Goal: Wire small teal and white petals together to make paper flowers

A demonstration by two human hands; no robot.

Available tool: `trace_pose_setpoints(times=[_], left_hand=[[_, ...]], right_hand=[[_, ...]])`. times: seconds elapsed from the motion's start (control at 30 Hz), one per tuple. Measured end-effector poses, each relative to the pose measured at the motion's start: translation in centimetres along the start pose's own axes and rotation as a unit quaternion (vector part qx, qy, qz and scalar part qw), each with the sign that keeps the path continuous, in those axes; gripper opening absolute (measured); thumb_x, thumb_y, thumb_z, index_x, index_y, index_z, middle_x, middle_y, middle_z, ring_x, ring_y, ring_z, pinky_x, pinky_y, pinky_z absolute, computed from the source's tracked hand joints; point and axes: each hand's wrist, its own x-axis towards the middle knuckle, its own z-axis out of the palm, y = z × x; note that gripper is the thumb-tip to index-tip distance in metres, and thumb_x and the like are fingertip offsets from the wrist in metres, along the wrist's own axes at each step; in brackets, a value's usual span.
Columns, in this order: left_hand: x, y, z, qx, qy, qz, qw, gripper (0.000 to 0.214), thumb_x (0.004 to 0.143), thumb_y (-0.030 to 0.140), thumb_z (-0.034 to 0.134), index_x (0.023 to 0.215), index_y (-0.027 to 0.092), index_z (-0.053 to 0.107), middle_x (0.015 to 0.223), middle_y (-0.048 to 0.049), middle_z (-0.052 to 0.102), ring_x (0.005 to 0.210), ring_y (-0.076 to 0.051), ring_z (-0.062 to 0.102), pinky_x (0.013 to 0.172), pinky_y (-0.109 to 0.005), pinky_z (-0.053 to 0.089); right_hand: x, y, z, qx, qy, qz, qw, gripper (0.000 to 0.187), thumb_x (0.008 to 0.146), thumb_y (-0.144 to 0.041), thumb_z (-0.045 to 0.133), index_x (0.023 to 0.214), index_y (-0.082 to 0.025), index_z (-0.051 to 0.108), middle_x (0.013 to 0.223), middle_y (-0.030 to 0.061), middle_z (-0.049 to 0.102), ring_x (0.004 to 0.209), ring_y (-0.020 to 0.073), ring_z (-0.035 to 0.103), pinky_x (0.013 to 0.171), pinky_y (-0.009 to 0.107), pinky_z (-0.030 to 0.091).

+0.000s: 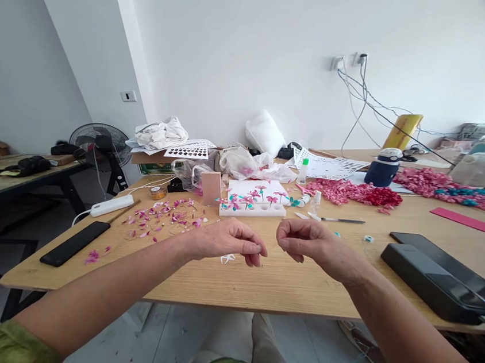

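My left hand (227, 242) hovers over the wooden table (283, 284) with thumb and fingers pinched together; whatever sits in the pinch is too small to make out. My right hand (305, 241) is a hand's width to its right, fingers curled in a loose pinch, contents also unclear. A small white paper scrap (227, 258) lies on the table just under my left hand. Behind the hands stands a white foam block (253, 208) stuck with pink and teal paper flowers (253, 195). Loose pink petals (161, 216) are scattered to the left.
A black phone (75, 243) and a white power bank (112, 205) lie at the left. Black flat devices (435, 282) lie at the right. Tweezers (342, 220), glue bottles (303, 170), pink paper heaps (354, 192), a dark blue bottle (382, 168) and plastic bags (244, 163) crowd the back.
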Motion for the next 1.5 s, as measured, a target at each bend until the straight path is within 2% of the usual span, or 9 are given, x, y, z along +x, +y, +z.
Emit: trace_pose_setpoints(times=[0.53, 0.77, 1.1, 1.33, 1.5], left_hand=[[-0.4, -0.5, -0.3, -0.034, -0.007, -0.038, 0.999, 0.013, 0.072, 0.014, 0.054, 0.081, 0.011, 0.063, 0.066, -0.0019, 0.06, 0.065, -0.009, 0.055, 0.069, -0.024, 0.044], [-0.2, -1.1, -0.3, -0.084, -0.019, -0.029, 0.996, 0.015, 0.072, 0.018, 0.055, 0.082, 0.009, 0.062, 0.069, -0.0048, 0.063, 0.064, -0.011, 0.058, 0.07, -0.027, 0.046], [-0.2, -1.3, -0.2, -0.086, -0.036, -0.03, 0.995, 0.018, 0.075, 0.026, 0.053, 0.081, 0.011, 0.062, 0.069, -0.0048, 0.064, 0.064, -0.011, 0.06, 0.069, -0.027, 0.046], [0.1, -0.7, 0.0, -0.05, -0.018, -0.023, 0.998, 0.017, 0.077, 0.021, 0.05, 0.078, 0.01, 0.062, 0.072, -0.0062, 0.063, 0.069, -0.011, 0.058, 0.071, -0.025, 0.044], [0.5, -1.3, 0.2, -0.047, 0.007, -0.019, 0.999, 0.017, 0.074, 0.022, 0.053, 0.083, 0.012, 0.064, 0.073, -0.0042, 0.064, 0.072, -0.01, 0.057, 0.073, -0.024, 0.043]], right_hand=[[-0.1, 0.5, -0.6, 0.036, 0.011, -0.01, 0.999, 0.011, 0.076, -0.02, 0.05, 0.065, -0.017, 0.05, 0.051, -0.0043, 0.039, 0.05, 0.0084, 0.033, 0.049, 0.023, 0.025], [-0.1, 1.0, -0.8, 0.041, 0.016, -0.009, 0.999, 0.01, 0.076, -0.02, 0.051, 0.066, -0.017, 0.05, 0.053, -0.0043, 0.039, 0.05, 0.0079, 0.033, 0.05, 0.024, 0.024], [0.0, 1.2, -0.9, 0.039, 0.017, -0.01, 0.999, 0.01, 0.075, -0.019, 0.051, 0.066, -0.017, 0.05, 0.054, -0.0043, 0.039, 0.05, 0.0081, 0.033, 0.05, 0.024, 0.024], [0.1, 1.1, -0.5, 0.013, 0.006, 0.004, 1.0, 0.013, 0.076, -0.023, 0.05, 0.064, -0.017, 0.05, 0.053, -0.0039, 0.04, 0.051, 0.0087, 0.035, 0.049, 0.024, 0.025], [0.4, 1.1, -0.1, 0.006, -0.003, 0.006, 1.0, 0.011, 0.075, -0.022, 0.05, 0.065, -0.017, 0.051, 0.052, -0.0044, 0.04, 0.051, 0.0084, 0.036, 0.049, 0.024, 0.025]])
